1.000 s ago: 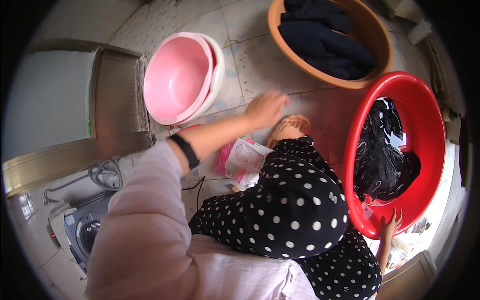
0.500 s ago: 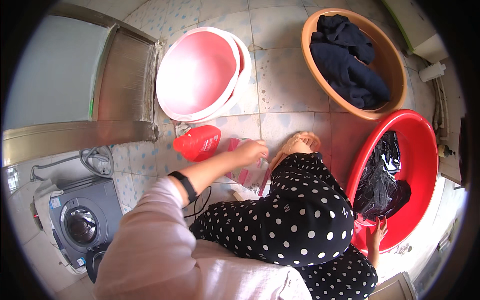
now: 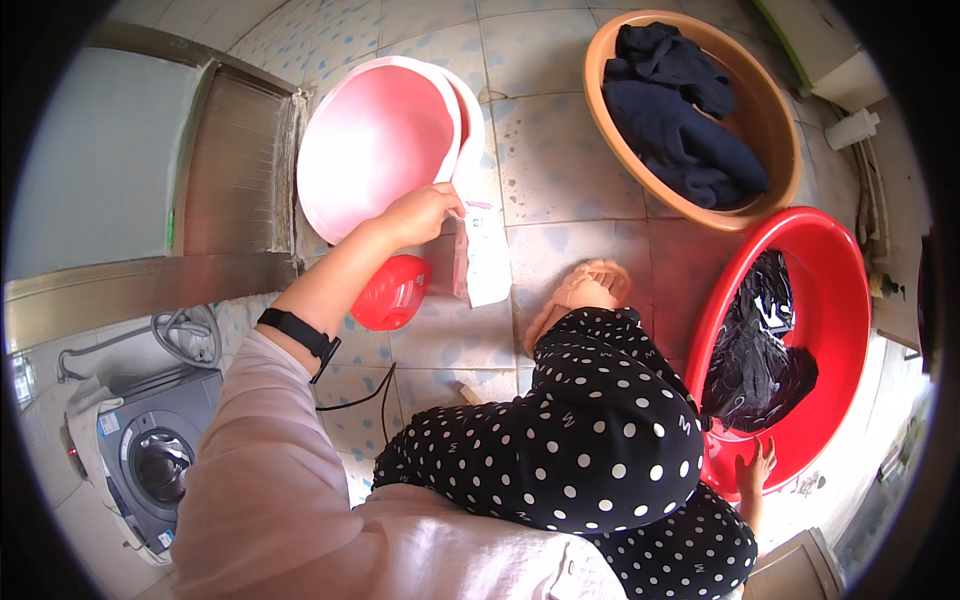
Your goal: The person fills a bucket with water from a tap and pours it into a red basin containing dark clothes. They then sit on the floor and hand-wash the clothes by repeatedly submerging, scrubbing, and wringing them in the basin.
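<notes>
My left hand [image 3: 424, 214] pinches the top corner of a pink-and-white plastic packet [image 3: 486, 262], which hangs just in front of the pink basins. Below my wrist stands a red detergent bottle [image 3: 392, 294], partly covered by my forearm. On the right, my right hand [image 3: 756, 468] rests with fingers spread against the near inner side of a large red basin [image 3: 842, 400]. Dark wet clothes [image 3: 762, 375] with white patches lie in that basin, just beyond my right fingers.
Two pink basins [image 3: 385, 140], one in the other, stand at far left. A tan basin [image 3: 783, 175] with navy clothes is at far right. A grey washing machine [image 3: 160, 455] stands at left, near a metal-framed door [image 3: 240, 165]. A black cord [image 3: 388, 385] lies by my knee.
My left hand has lifted the packet off the floor and moved forward and left, toward the pink basins. My right hand has stayed at the red basin.
</notes>
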Available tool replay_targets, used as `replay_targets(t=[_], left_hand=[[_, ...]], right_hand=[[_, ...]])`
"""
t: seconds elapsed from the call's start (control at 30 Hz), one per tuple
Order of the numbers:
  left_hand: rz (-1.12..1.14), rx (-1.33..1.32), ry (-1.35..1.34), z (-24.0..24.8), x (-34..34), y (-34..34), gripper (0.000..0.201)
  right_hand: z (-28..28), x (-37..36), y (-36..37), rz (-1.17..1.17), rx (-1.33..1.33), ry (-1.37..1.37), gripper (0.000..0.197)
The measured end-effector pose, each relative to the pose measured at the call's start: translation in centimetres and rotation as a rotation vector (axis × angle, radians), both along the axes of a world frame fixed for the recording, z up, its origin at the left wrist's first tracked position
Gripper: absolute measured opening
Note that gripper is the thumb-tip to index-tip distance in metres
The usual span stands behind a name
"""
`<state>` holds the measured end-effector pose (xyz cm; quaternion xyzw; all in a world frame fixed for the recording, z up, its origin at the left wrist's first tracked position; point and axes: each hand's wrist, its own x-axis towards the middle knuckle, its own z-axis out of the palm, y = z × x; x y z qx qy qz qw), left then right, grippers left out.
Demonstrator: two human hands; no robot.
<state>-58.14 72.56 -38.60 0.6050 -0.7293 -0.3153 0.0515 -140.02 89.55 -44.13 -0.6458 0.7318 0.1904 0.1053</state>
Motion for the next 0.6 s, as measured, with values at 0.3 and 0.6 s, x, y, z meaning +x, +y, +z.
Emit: replay_targets(t=[0.3,0.6], left_hand=[[0.435,0.208,-0.529,0.3,-10.2,2.4,0.068],[0.304,0.002,0.032,0.7,-7.3,3.0,0.042]], right_hand=[[0.3,3.6,-1.4,-0.011,0.063,-0.118,0.064],[0.2,2.7,-1.4,-0.002,0.059,-0.136,0.063]])
